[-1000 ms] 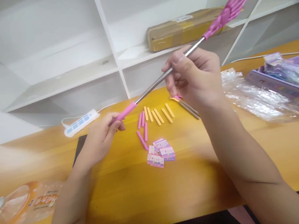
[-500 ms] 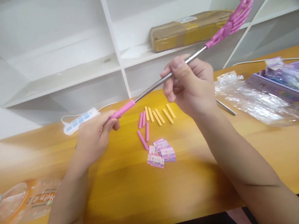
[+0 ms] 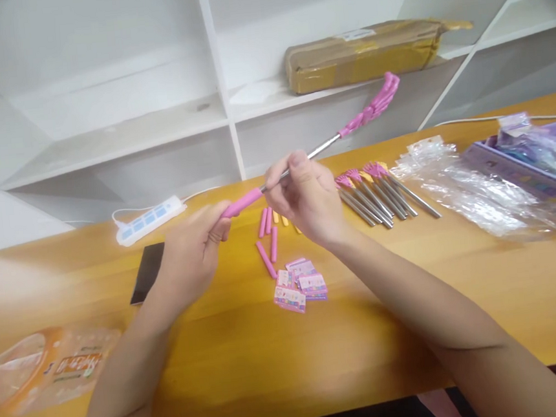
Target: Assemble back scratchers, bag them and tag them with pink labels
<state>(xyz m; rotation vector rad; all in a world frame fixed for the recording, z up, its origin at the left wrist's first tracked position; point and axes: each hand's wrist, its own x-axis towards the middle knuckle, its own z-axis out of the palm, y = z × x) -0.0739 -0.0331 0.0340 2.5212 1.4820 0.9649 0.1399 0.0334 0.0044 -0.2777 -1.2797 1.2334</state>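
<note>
My left hand (image 3: 191, 252) is closed on the pink foam grip of a telescopic back scratcher (image 3: 330, 140), a metal rod with a pink claw head that points up and to the right. My right hand (image 3: 306, 196) pinches the rod just beyond the grip. Below the hands, on the wooden table (image 3: 366, 330), lie loose pink grip sleeves (image 3: 266, 242), yellow sleeves (image 3: 279, 219) partly hidden by my right hand, and a small pile of printed labels (image 3: 299, 284). A row of several collapsed scratchers (image 3: 378, 190) lies to the right of my right hand.
A white power strip (image 3: 150, 218) and a black phone (image 3: 148, 281) lie at the back left. A plastic bottle (image 3: 44, 372) lies at the left edge. Crumpled clear plastic (image 3: 461, 183) and a purple box (image 3: 531, 160) are at the right. A taped brown parcel (image 3: 366, 55) rests on white shelving.
The scratcher's rod has become much shorter, its pink head now nearer my hands and lower. My right hand slid left along the rod toward the grip, uncovering the row of collapsed scratchers.
</note>
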